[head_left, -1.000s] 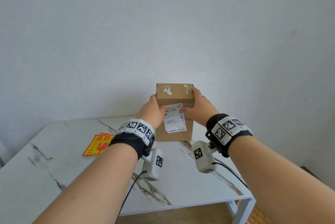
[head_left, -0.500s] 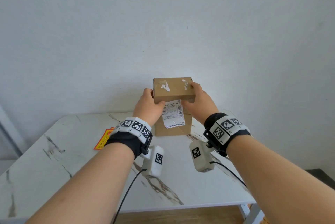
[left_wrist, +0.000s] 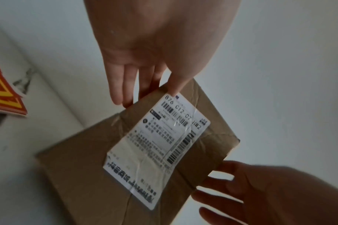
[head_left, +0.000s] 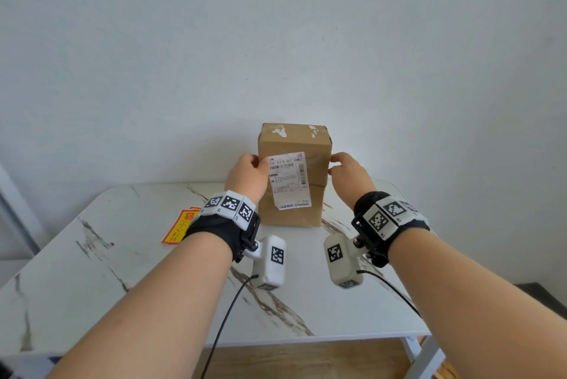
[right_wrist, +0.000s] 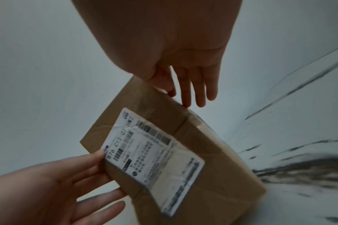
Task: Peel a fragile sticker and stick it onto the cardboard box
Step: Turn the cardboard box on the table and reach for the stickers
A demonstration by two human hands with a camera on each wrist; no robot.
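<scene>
Flanking the upright cardboard box (head_left: 294, 164) at frame centre, left hand (head_left: 247, 176) and right hand (head_left: 349, 174) rest loose-fingered, gripping nothing, likely steadying it; fragile stickers (head_left: 178, 230) wait lower left.

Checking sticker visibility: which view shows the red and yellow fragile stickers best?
Head view: the fragile stickers lie on the table left of the cardboard box, partly hidden by the left hand's wristband. The left wrist view catches only a blurred corner at its left edge. The right wrist view shows none.

- Brown cardboard box (head_left: 294, 145) stands upright on its end, a white shipping label on its front.
- Red-and-yellow fragile stickers (head_left: 179, 228) lie stacked flat, left of it.
</scene>
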